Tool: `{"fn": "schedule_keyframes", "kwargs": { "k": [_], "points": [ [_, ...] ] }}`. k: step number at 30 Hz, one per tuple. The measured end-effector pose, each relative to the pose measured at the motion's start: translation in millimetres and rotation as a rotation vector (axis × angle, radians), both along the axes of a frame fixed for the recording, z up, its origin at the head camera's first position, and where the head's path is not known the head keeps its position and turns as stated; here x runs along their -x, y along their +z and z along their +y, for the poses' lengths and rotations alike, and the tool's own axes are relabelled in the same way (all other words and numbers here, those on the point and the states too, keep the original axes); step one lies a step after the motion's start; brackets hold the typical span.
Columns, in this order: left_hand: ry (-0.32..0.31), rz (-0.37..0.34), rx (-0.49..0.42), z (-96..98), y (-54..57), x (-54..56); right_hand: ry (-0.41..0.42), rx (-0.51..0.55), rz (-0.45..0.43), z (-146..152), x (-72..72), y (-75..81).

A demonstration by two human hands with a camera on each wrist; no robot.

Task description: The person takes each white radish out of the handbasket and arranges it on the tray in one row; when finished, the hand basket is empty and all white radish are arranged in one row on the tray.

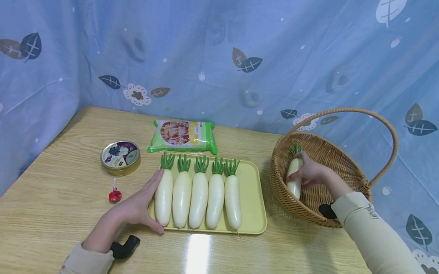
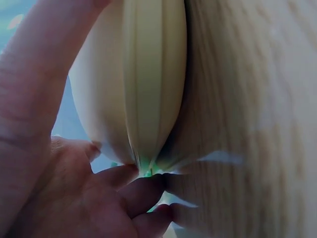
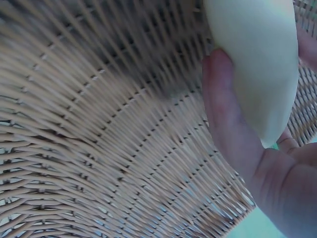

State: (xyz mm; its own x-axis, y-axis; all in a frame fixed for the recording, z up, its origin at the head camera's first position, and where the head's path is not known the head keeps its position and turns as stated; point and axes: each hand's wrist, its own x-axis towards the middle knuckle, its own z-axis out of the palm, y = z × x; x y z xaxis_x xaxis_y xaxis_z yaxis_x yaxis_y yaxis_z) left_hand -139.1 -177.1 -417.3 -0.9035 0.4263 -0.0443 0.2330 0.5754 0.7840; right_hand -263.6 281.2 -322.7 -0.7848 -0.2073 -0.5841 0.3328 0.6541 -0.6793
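Note:
My right hand (image 1: 309, 171) grips a white radish (image 1: 294, 175) with green leaf stubs inside a wicker basket (image 1: 287, 202). In the right wrist view, thumb and fingers lie on either side of this radish (image 3: 257, 64), close to the woven wall. Several more white radishes (image 1: 199, 200) lie side by side on a pale yellow tray (image 1: 251, 197), leaf ends pointing away from me. Along the tray's left edge rests my left hand (image 1: 137, 207), spread wide, thumb by the near corner and fingers beside the leftmost radish (image 1: 164, 196). The left wrist view shows the tray rim (image 2: 148, 74) close up.
Behind the tray lies a green and white food packet (image 1: 183, 135). To the left are a round tin (image 1: 121, 157) and a small red item (image 1: 115, 195) on the wooden table (image 1: 49, 210). The basket's tall handle (image 1: 394, 143) arches up at the right, before a blue curtain (image 1: 210, 48).

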Motion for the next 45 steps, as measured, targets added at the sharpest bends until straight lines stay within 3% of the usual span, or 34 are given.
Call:
{"fn": "schedule_keyframes", "kwargs": {
  "k": [12, 25, 35, 45],
  "points": [
    [0.006, -0.002, 0.013, 1.3, 2.0, 0.2, 0.054, 0.01, 0.097, 8, -3.3, 25.6],
    [0.005, -0.007, 0.021, 1.5, 3.0, 0.1, 0.072, 0.046, 0.189, 20, -22.7, 59.5],
    [-0.001, -0.003, 0.017, 0.8, 2.4, 0.5, 0.075, 0.087, 0.247, 18, -50.4, 76.6],
    [0.003, -0.005, 0.01, -0.5, 0.1, 1.2, 0.081, 0.058, 0.341, 8, -83.3, 80.9]
  ]
}}
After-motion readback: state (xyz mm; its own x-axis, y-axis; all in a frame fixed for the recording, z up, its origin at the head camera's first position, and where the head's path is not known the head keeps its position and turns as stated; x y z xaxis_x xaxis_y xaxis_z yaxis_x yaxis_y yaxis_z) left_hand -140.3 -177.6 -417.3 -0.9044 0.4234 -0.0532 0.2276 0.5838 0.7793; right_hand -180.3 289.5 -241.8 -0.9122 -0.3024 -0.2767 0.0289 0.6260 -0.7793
